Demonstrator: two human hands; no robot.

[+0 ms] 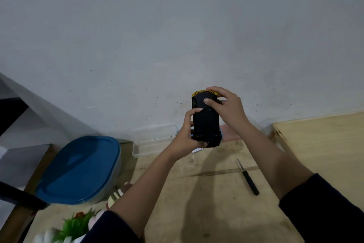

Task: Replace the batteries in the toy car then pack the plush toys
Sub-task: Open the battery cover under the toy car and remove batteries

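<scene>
The toy car (205, 122) is held up in front of the wall, its black underside turned toward me and a strip of yellow body showing at the top. My left hand (184, 138) grips its lower left side, thumb on the chassis. My right hand (224, 104) holds the top right, thumb pressing the underside near the upper end. Plush toys (78, 223), green and white, lie at the bottom left, partly behind my left sleeve. Batteries are not visible.
A black screwdriver (248, 178) lies on the wooden table (216, 203) to the right. A clear plastic tray (149, 144) sits by the wall. A blue-lidded container (78, 169) stands at left. A raised wooden board (325, 140) is at right.
</scene>
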